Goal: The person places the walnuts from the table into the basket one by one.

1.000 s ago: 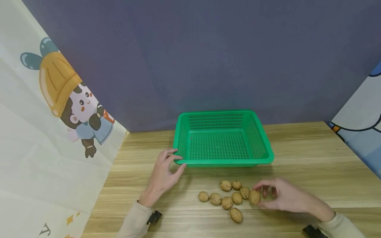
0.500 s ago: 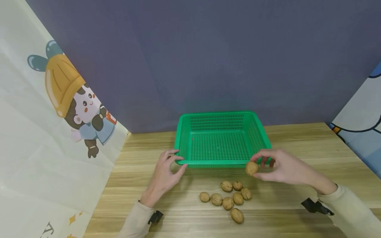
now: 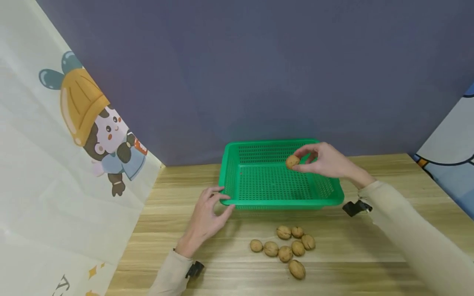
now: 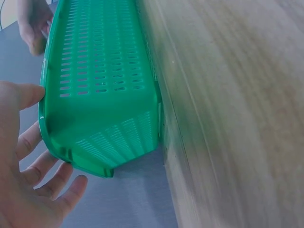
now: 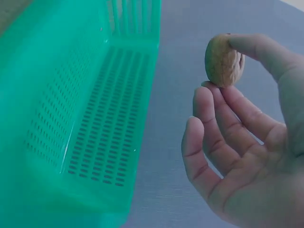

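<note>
The right hand (image 3: 326, 162) holds a walnut (image 3: 292, 162) above the right half of the green basket (image 3: 274, 202), toward its back wall. The right wrist view shows the walnut pinched between the thumb and the nearest fingertips, with the other fingers bent and spaced apart. In the left wrist view that hand is above the basket's rim.

The basket sits upright on the wooden table (image 3: 400, 197), close to the middle of the far edge. The left hand (image 3: 205, 220) lightly pinches the rim at the basket's near left corner, thumb at the front side and fingertips on the left side and corner.

Eight more walnuts (image 3: 285, 253) lie on the table in front of the basket, on the side away from the far edge; most touch or nearly touch a neighbour, and one lies a little nearer the person.

A dark cloth (image 3: 259, 74) rises behind the table's far edge. Along the left edge hangs a white sheet (image 3: 33, 164) printed with a cartoon figure (image 3: 103, 131) in a yellow hat. Both arms wear beige sleeves (image 3: 407, 222).
</note>
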Tool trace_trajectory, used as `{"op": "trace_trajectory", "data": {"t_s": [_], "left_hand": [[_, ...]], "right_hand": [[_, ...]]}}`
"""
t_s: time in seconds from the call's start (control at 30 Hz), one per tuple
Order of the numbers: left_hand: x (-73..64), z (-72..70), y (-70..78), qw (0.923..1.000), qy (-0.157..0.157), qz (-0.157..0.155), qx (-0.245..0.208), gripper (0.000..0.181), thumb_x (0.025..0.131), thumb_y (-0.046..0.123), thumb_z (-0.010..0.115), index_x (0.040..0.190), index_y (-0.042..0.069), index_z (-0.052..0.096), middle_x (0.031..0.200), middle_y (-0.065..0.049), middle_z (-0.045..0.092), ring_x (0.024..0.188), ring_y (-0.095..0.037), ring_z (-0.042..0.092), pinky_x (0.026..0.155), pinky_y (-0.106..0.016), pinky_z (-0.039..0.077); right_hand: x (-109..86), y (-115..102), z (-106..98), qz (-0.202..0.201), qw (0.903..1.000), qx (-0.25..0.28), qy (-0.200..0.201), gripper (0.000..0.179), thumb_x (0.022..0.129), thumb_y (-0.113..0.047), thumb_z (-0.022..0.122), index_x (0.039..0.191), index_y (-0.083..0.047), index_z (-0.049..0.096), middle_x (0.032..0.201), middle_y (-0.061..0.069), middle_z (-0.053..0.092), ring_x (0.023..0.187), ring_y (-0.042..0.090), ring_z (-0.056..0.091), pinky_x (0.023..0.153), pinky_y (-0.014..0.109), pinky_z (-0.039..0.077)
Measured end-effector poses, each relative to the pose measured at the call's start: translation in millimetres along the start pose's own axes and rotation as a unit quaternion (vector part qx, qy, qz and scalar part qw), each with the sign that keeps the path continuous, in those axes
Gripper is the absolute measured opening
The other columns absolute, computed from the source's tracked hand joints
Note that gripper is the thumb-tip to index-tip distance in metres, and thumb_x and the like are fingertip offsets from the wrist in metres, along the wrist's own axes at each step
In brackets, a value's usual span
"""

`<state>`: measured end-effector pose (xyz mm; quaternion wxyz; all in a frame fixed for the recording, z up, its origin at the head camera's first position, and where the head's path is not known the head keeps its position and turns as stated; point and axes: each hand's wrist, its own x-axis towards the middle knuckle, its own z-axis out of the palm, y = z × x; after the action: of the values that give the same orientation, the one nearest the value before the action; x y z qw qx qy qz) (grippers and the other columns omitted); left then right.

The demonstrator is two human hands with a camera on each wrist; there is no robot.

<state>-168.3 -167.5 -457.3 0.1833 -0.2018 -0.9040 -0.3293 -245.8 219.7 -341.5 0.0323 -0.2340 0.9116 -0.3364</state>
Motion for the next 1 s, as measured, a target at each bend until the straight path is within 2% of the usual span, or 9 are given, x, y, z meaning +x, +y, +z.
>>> {"op": "trace_trajectory", "data": {"t_s": [0.13, 0.23, 0.5, 0.63, 0.87, 1.0], "left_hand": [[0.2, -0.7, -0.3, 1.0000, -0.001, 0.002, 0.003, 0.023, 0.093, 0.028, 0.082, 0.110, 0.013, 0.078, 0.141, -0.013, 0.065, 0.134, -0.031, 0.059, 0.112, -0.054, 0.052], [0.4, -1.1, -0.3, 1.0000, -0.002, 0.002, 0.004, 0.023, 0.094, 0.029, 0.082, 0.110, 0.013, 0.079, 0.141, -0.014, 0.066, 0.134, -0.031, 0.059, 0.112, -0.054, 0.052], [-0.7, -0.8, 0.6, 1.0000, -0.001, 0.004, 0.008, 0.023, 0.094, 0.029, 0.082, 0.110, 0.014, 0.078, 0.141, -0.012, 0.065, 0.134, -0.031, 0.059, 0.111, -0.054, 0.053], [-0.7, -0.9, 0.4, 0.9999, -0.004, 0.005, 0.012, 0.023, 0.093, 0.029, 0.082, 0.110, 0.014, 0.078, 0.141, -0.011, 0.065, 0.134, -0.031, 0.059, 0.112, -0.053, 0.053], [-1.7, -0.8, 1.1, 0.9999, -0.002, 0.007, 0.011, 0.023, 0.094, 0.029, 0.082, 0.110, 0.014, 0.078, 0.141, -0.012, 0.065, 0.134, -0.030, 0.059, 0.111, -0.053, 0.054], [-1.3, -0.2, -0.3, 0.9999, 0.001, 0.010, 0.011, 0.023, 0.093, 0.029, 0.082, 0.110, 0.013, 0.078, 0.140, -0.012, 0.065, 0.133, -0.030, 0.060, 0.110, -0.053, 0.054]], "right_hand": [[30.3, 4, 0, 0.034, 0.9994, 0.007, -0.009, 0.051, 0.095, -0.044, 0.080, 0.134, -0.012, 0.071, 0.128, 0.011, 0.075, 0.097, 0.023, 0.071, 0.075, 0.035, 0.056], [49.6, 11, 5, 0.043, 0.9990, 0.013, -0.010, 0.053, 0.096, -0.046, 0.078, 0.136, -0.011, 0.070, 0.131, 0.013, 0.073, 0.105, 0.028, 0.069, 0.081, 0.038, 0.056], [89.4, 32, 35, 0.049, 0.9973, 0.042, -0.037, 0.051, 0.099, -0.034, 0.076, 0.137, -0.003, 0.067, 0.134, 0.019, 0.070, 0.127, 0.038, 0.063, 0.104, 0.056, 0.054], [100.3, 43, 50, 0.068, 0.9959, 0.038, -0.048, 0.051, 0.100, -0.030, 0.074, 0.140, 0.000, 0.064, 0.135, 0.022, 0.069, 0.130, 0.041, 0.060, 0.110, 0.059, 0.051], [104.6, 68, 68, 0.092, 0.9913, 0.023, -0.091, 0.052, 0.102, -0.027, 0.072, 0.143, 0.002, 0.061, 0.140, 0.025, 0.066, 0.130, 0.042, 0.062, 0.106, 0.055, 0.055], [106.1, 73, 78, 0.109, 0.9863, 0.009, -0.123, 0.053, 0.102, -0.028, 0.071, 0.145, 0.001, 0.060, 0.143, 0.025, 0.064, 0.130, 0.042, 0.062, 0.104, 0.053, 0.057]]}}
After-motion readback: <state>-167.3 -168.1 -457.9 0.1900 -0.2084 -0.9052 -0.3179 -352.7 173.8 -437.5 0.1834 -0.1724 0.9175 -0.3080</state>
